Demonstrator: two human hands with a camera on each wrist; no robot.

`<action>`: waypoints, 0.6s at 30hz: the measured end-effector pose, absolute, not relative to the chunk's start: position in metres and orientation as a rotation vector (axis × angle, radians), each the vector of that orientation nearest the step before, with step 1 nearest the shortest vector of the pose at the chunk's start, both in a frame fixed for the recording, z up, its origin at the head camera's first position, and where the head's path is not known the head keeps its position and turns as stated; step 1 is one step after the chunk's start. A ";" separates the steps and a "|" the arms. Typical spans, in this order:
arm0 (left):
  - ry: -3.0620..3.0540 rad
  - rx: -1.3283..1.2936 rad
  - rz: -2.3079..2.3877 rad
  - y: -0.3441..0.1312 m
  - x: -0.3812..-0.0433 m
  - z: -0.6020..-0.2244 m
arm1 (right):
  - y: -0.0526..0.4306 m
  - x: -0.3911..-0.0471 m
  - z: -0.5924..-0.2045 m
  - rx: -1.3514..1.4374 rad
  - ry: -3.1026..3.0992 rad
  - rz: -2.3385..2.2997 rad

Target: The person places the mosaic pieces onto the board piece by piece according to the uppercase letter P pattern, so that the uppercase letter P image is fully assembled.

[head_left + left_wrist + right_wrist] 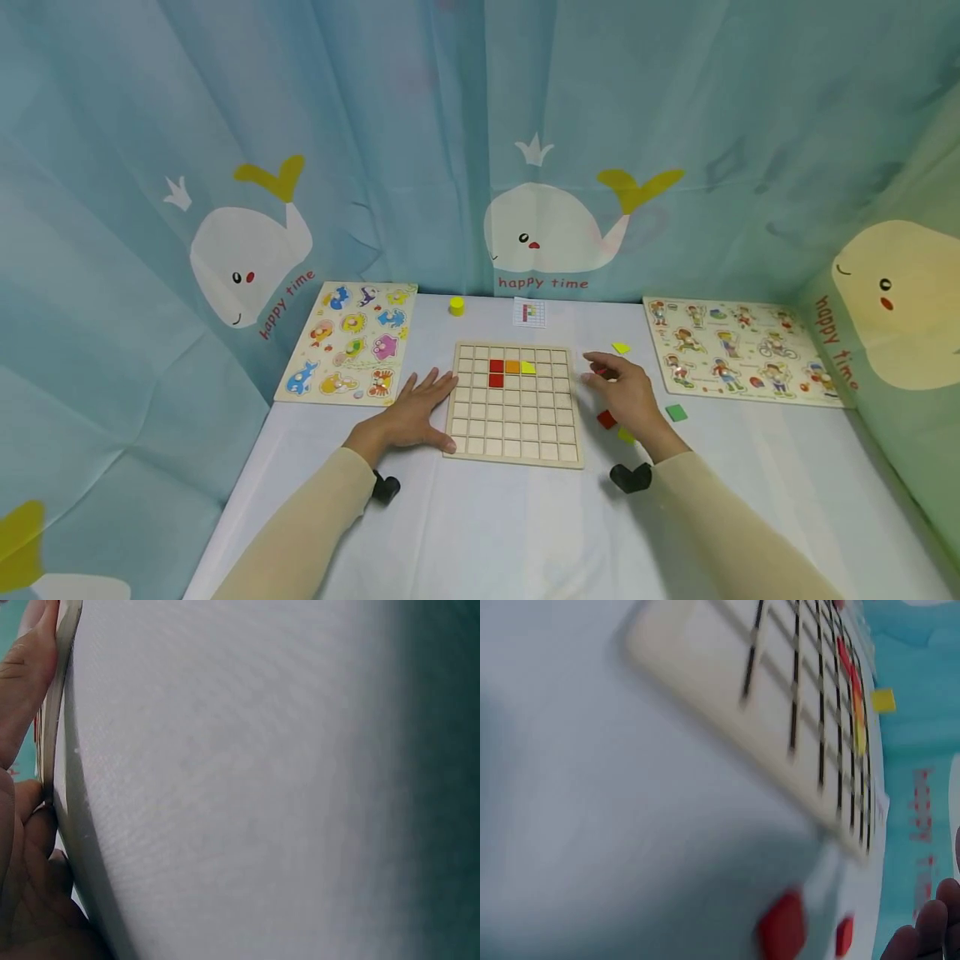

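A square wooden grid board (514, 460) lies in the middle of the table, with red tiles (497, 381), an orange tile (512, 367) and a yellow piece (528, 367) in its upper cells. My left hand (411, 414) rests at the board's left edge, fingers spread and thumb at the lower left corner. To the right of the board my right hand (624, 396) hovers with loosely bent fingers. Beneath its fingers shows a red tile (844, 935), and another red tile (607, 419) lies nearer, beside the palm. Nothing shows held between the right fingertips.
Yellow pieces (621, 348) and a green tile (677, 412) lie around the right hand. Behind the board are a patterned card (530, 312) and a yellow cylinder (457, 306). Picture puzzles stand left (330, 333) and right (738, 342), before the whale-print curtain (420, 167).
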State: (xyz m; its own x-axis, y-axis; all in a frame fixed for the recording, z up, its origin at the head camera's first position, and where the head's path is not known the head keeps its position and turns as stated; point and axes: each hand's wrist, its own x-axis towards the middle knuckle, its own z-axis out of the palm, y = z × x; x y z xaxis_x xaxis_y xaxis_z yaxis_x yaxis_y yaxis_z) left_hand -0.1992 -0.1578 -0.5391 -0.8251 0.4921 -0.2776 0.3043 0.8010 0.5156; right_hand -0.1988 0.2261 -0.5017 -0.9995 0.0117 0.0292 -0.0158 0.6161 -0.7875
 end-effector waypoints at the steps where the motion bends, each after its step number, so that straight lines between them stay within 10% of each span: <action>1: 2.586 0.599 0.642 -0.158 -0.199 -0.539 | 0.234 -0.195 -0.502 -0.008 -2.806 1.356; 18: 2.576 0.604 0.681 -0.159 -0.199 -0.539 | 0.299 -0.147 -0.523 -0.149 -2.986 1.207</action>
State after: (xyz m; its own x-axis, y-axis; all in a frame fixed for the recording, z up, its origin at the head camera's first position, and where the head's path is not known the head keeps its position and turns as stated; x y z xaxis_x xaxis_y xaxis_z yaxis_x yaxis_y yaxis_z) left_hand -0.1992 -0.1585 -0.5386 -0.8236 0.4988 -0.2700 0.3000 0.7871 0.5389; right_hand -0.1468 0.2991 -0.5228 -0.9923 0.0547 -0.1111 0.1165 0.7158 -0.6885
